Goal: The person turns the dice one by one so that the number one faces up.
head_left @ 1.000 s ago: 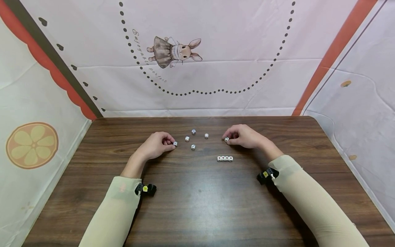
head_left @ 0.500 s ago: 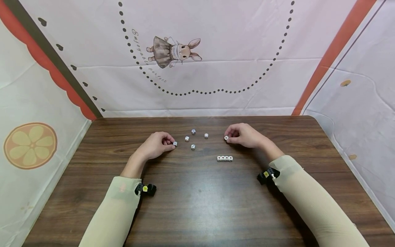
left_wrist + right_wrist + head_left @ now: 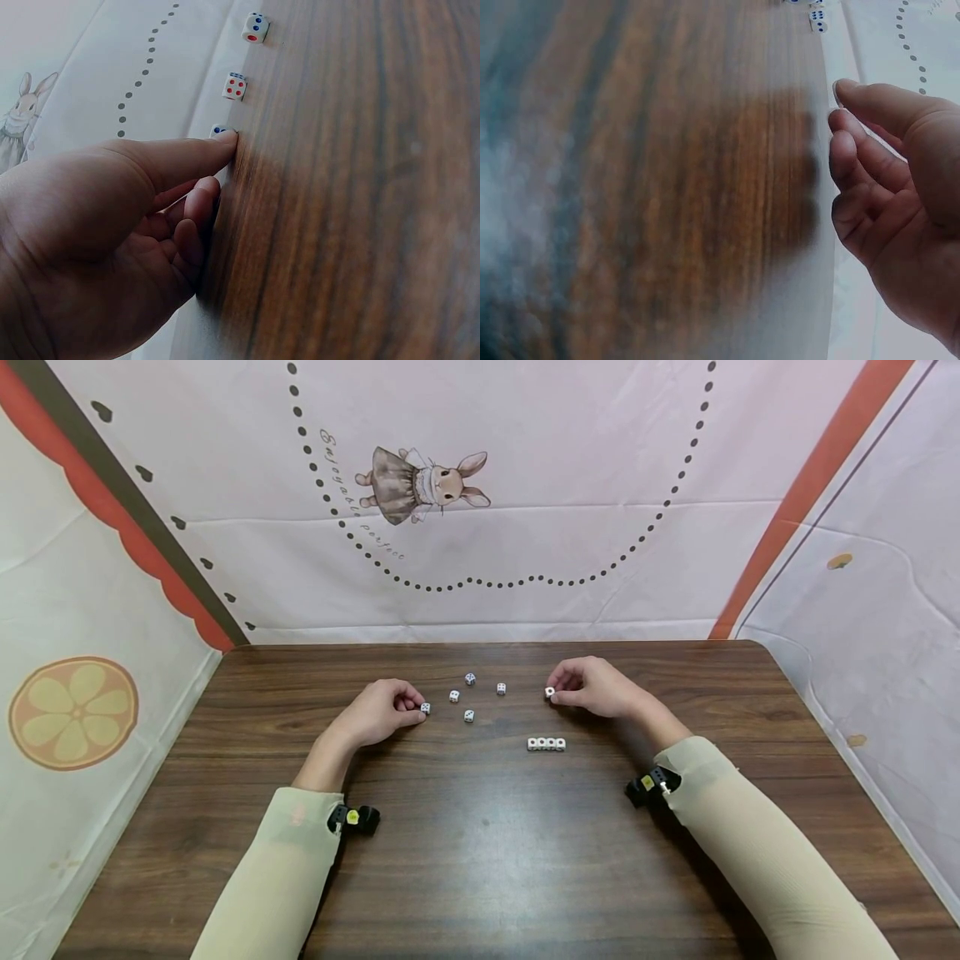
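On the left of the head view, my left hand [image 3: 381, 713] has thumb and fingertips at a small white die [image 3: 425, 708] with dark dots. In the left wrist view the thumb covers much of that die [image 3: 219, 130]. Over to the right, my right hand [image 3: 597, 686] pinches another white die [image 3: 550, 692], whose single-dot face shows. The right wrist view hides this die behind the thumb, and a shadow lies on the wood beside the fingers. Just in front of the right hand, several dice stand in a straight, tight row [image 3: 546, 744], one-dot faces showing.
Between the hands lie loose dice: a far one [image 3: 470, 679], one nearer [image 3: 454, 697], one in front [image 3: 468, 716] and one to the right [image 3: 501, 689]. The brown wood-grain table [image 3: 480, 860] meets a printed cloth wall [image 3: 570, 543] at its back edge.
The die in my right hand has been turned, its one-dot face now showing, and that hand has shifted slightly away from the row. My left hand and the loose dice stay put.
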`<action>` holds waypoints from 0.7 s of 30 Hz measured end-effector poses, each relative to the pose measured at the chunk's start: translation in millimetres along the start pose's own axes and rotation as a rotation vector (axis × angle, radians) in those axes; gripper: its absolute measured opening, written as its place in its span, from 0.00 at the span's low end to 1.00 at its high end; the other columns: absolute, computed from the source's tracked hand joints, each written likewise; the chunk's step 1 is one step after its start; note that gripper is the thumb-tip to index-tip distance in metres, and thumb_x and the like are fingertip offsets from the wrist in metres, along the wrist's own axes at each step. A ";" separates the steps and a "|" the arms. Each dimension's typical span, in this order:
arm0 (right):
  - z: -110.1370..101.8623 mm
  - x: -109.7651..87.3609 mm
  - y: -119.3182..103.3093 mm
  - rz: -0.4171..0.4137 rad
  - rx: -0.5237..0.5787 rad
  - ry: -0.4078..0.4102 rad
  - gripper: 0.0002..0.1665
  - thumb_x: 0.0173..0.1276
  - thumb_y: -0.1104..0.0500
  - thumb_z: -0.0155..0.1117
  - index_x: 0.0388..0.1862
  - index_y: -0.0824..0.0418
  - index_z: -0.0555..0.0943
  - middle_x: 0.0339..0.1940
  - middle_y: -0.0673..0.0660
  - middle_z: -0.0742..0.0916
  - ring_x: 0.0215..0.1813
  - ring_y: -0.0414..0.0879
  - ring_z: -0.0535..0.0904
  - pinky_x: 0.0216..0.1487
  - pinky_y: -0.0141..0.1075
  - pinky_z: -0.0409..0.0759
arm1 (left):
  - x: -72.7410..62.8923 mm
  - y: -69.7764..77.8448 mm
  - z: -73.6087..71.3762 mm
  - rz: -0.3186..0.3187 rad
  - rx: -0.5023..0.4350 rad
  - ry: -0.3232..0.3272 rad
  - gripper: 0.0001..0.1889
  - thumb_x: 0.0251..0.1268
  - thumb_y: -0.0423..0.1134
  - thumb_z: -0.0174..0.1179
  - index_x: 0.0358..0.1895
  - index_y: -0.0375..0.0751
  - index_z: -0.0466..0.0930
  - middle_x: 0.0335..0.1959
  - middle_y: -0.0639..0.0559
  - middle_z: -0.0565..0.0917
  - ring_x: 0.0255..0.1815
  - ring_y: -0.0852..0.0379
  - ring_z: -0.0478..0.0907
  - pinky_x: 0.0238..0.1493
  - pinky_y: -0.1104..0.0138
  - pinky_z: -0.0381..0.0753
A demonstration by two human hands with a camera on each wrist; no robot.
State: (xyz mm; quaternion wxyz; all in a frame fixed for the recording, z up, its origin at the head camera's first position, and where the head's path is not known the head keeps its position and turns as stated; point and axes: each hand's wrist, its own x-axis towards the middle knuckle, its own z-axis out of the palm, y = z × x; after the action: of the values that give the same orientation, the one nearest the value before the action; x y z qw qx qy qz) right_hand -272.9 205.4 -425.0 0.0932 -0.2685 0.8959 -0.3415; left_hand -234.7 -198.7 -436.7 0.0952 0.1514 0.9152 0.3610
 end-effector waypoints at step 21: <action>3.1 3.1 -1.8 0.046 -0.011 -0.007 0.05 0.71 0.60 0.76 0.42 0.59 0.88 0.31 0.48 0.86 0.36 0.44 0.79 0.42 0.39 0.76 | -0.9 0.7 -0.3 -0.005 -0.006 0.000 0.07 0.70 0.37 0.72 0.45 0.39 0.87 0.37 0.49 0.82 0.39 0.53 0.76 0.44 0.60 0.76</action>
State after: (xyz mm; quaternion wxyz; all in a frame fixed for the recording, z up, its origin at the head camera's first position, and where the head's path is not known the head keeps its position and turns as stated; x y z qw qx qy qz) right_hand -273.7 200.9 -426.1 0.1025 -0.2497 0.9034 -0.3332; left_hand -233.7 -198.7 -436.0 0.0967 0.1488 0.9145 0.3635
